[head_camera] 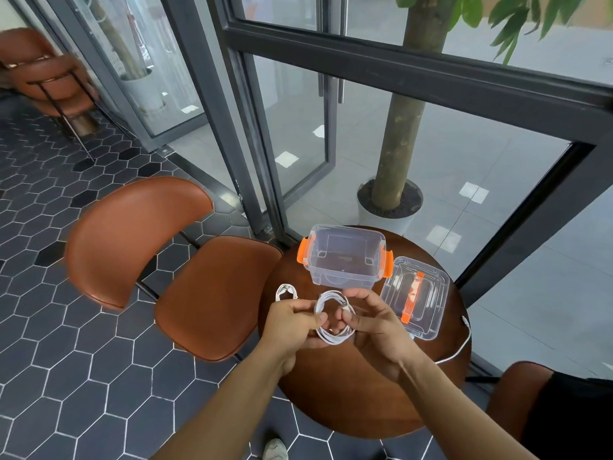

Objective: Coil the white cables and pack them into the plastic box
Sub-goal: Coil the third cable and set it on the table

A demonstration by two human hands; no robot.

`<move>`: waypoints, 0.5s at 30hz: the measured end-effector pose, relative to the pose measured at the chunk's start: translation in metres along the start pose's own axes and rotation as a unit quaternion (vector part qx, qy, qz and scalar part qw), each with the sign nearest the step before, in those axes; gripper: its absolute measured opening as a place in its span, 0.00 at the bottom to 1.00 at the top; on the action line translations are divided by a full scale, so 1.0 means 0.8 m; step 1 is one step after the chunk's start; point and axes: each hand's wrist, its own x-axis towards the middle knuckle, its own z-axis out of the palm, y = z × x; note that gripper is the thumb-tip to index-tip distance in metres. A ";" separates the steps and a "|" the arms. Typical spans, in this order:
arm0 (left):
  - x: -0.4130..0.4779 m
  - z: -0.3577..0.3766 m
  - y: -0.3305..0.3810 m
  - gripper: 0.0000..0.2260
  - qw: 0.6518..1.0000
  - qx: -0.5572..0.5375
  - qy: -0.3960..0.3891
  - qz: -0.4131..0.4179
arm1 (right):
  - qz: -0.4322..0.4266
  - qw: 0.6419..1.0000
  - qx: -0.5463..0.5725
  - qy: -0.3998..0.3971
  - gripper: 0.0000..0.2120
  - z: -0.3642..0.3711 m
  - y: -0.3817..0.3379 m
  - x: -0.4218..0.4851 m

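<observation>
Your left hand (292,322) pinches the left side of a white cable coil (332,338), fingers curled round the stacked turns. Your right hand (371,327) grips the coil's right side, thumb and forefinger closed near the plug end (345,307). The coil is held between both hands, above the tabletop (348,400) and just in front of the plastic box (345,230).

The plastic box stands open, and nothing can be seen in it. Its lid (416,297) lies just beside it on the right. A second, smaller coil (286,291) lies on the tabletop left of the box. A third cable (466,340) lies uncoiled along the right edge of the tabletop. Whether its near end runs under the lid cannot be told.

Assessment: the coil in hand looks nearly finished, with the plug end not yet tucked. The cable is judged light, soft and springy, and the turns will likely spring open if you release one side. Pinch across all the turns, not a single strand. Do not pull at the plug, where the cable is most easily strained. The smooth jacket may slip, so carry the coil by two opposite points and lay it flat on the box floor. The box itself looks light and may slide if pushed.
</observation>
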 end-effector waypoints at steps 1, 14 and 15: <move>-0.001 0.000 -0.001 0.08 1.000 0.005 0.007 0.000 | -0.015 0.999 -0.051 0.006 0.16 -0.001 0.001 0.000; 0.008 -0.003 0.015 0.06 0.987 -0.144 0.063 -0.040 | -0.208 0.930 -0.202 0.227 0.06 0.028 -0.002 -0.012; 0.008 -0.003 0.017 0.06 0.985 -0.156 0.070 -0.036 | -0.219 0.925 -0.192 0.243 0.07 0.031 0.001 -0.015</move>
